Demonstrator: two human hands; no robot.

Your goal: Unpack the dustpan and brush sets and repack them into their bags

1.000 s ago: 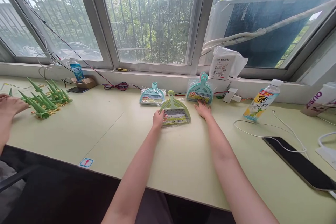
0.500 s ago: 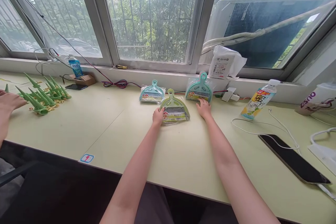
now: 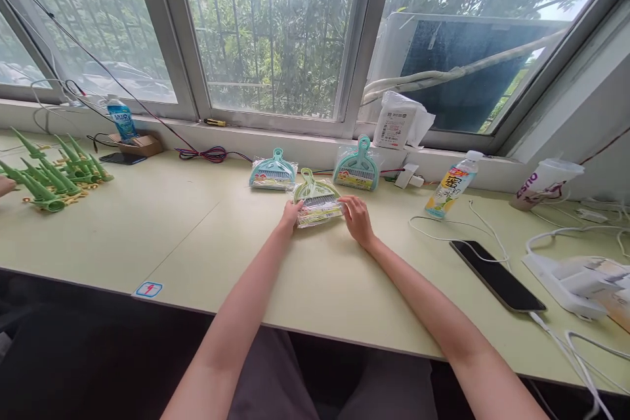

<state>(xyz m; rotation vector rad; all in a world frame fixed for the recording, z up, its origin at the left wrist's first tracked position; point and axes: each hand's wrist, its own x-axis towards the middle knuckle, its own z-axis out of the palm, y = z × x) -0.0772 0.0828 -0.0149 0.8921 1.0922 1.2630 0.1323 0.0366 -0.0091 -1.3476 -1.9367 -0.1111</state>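
Note:
A yellow-green mini dustpan-and-brush set [image 3: 315, 197] in clear wrap lies on the pale green table [image 3: 197, 236]. My left hand [image 3: 290, 215] grips its lower left corner. My right hand [image 3: 357, 218] rests with fingers spread at the pack's right edge, touching it. Two teal dustpan sets sit behind: one [image 3: 272, 172] flat at the left, the other [image 3: 357, 170] leaning against the window ledge at the right.
Green plastic spikes [image 3: 49, 174] lie far left, where another person's fingertips [image 3: 4, 185] show. A small water bottle [image 3: 121, 121], a tilted drink bottle [image 3: 450, 184], a cup [image 3: 544, 182], a phone [image 3: 497, 275] with cables, a white power strip [image 3: 566, 279] and a white packet [image 3: 398, 121] stand around.
My right hand left the right teal set and came to the yellow-green pack's right edge. The view swung right, showing the power strip and less of the other person's hand.

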